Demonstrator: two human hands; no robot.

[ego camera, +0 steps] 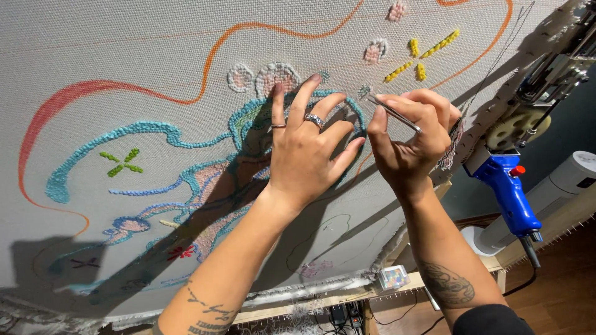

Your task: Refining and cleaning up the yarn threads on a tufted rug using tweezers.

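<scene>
Two hands work close together: your left hand (308, 149) lies spread flat on the stretched cloth (124, 74), your right hand (413, 133) pinches tweezers (392, 113) beside teal tufting (347, 102), where one slip could snag loops.

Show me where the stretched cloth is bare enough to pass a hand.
Bare cloth lies above the orange line, and lower right of the left hand around the thin outline. It is crowded at the teal tufting, where the right hand holds tweezers.
</scene>
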